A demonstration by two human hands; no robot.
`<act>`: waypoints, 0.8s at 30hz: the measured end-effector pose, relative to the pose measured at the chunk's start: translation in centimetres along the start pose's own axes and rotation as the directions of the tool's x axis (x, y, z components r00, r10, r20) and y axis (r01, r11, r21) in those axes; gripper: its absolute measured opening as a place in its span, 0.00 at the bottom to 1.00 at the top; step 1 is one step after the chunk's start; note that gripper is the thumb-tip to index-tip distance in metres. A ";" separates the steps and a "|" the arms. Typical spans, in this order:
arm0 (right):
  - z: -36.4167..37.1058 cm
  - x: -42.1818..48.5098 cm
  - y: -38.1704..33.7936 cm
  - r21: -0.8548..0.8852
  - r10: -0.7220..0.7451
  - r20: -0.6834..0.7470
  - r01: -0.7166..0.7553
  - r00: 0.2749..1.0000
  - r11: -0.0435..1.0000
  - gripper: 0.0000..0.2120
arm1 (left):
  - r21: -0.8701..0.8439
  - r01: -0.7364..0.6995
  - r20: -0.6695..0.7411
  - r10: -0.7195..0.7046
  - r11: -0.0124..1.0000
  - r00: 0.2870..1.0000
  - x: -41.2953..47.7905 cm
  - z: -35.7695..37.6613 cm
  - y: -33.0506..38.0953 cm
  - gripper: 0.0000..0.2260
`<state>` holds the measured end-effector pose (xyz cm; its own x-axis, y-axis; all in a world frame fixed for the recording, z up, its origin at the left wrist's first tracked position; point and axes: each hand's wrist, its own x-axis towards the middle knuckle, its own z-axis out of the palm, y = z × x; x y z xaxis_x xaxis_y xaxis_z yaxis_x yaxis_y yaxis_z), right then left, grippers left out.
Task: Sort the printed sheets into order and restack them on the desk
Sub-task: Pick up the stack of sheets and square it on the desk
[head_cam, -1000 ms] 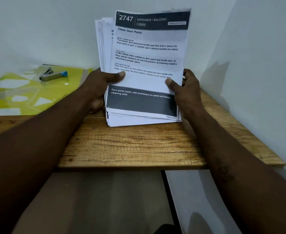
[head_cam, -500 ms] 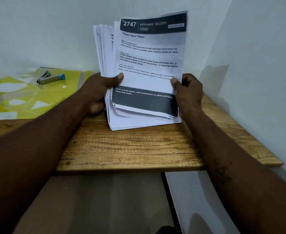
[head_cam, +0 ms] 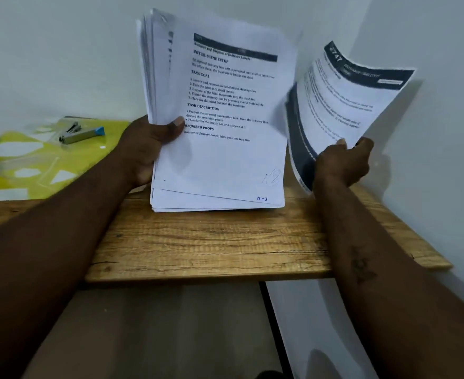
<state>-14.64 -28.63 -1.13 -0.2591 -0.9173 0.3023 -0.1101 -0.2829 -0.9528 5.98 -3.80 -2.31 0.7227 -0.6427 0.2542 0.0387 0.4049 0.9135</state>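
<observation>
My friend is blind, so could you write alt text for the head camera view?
The left hand grips a stack of printed sheets over a wooden desk, while the right hand holds one sheet, headed 2747, apart to its right. A stapler lies on a yellow folder at left.

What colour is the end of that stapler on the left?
Blue; the rest of the stapler is grey metal. The head view shows it.
</observation>
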 end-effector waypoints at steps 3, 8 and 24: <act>-0.4 -0.4 0.4 -0.107 -0.039 0.041 0.044 0.998 0.993 0.15 | -0.044 -0.026 0.097 0.030 0.999 0.995 0.0 -0.3 0.4 0.18; 0.5 -2.6 0.2 -0.118 -0.217 0.340 0.271 0.915 0.955 0.11 | -0.071 -0.008 0.177 0.020 0.997 0.984 -0.1 -0.5 0.4 0.30; 0.5 -5.0 -2.3 0.396 -0.137 0.855 -0.460 0.500 0.795 0.26 | 0.026 -0.009 -0.087 0.012 1.000 0.996 0.9 0.1 -0.7 0.18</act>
<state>-12.56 -23.50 -0.43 0.7062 -0.6595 0.2575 0.4113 0.0860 -0.9074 6.47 -4.71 -2.68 0.7805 -0.5789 0.2361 0.0141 0.3939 0.9190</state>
